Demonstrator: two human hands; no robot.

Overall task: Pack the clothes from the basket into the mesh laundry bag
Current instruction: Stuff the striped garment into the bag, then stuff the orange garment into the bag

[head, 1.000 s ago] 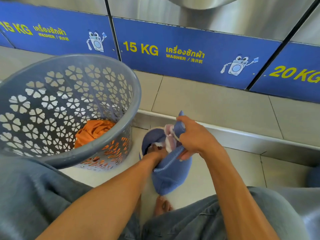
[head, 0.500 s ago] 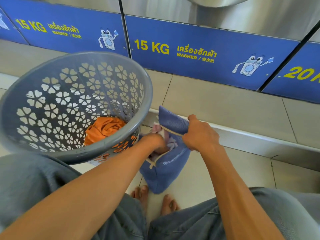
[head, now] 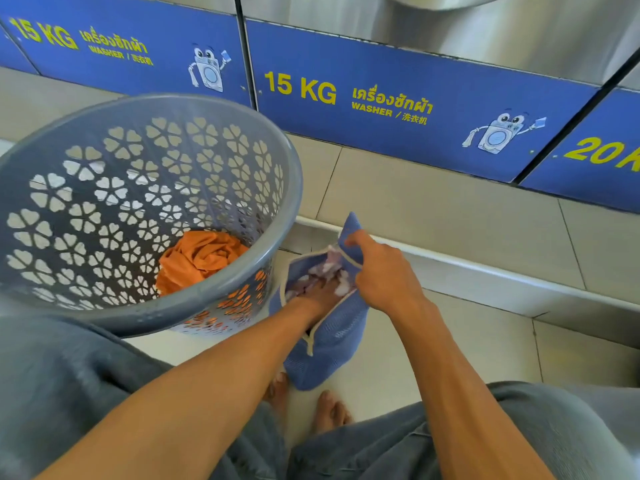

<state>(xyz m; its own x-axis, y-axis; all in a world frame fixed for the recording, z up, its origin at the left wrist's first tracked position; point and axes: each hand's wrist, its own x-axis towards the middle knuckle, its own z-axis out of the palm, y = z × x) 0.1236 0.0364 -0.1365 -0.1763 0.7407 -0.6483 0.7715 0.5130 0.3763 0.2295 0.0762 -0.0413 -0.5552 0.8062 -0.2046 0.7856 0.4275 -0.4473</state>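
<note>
The left hand (head: 317, 294) is sunk into the mouth of the mesh laundry bag (head: 332, 337), its fingers buried among pale clothes (head: 329, 271), so whether it grips them cannot be told. The right hand (head: 382, 277) pinches the far edge of the bag's opening and pulls it up into a point, thumb on the outside of the cloth.

The bag is soft blue mesh with a fine woven grain, edged in a cream binding that runs round the opening. It hangs slack and rounded at the bottom, just above the person's bare feet (head: 311, 407) on the floor (head: 485, 344). The clothes inside look crumpled, white and pinkish.

Just to the left of the bag stands the basket (head: 145, 109), a round grey plastic tub with a smooth thick rim and walls pierced by flower-shaped holes. An orange garment (head: 201, 258) lies bunched in folds at its bottom, showing through the holes on the near side.

The floor is pale glossy tile, with a raised step beyond. Farther back run blue washer panels (head: 398, 126) with yellow lettering, under brushed metal.
</note>
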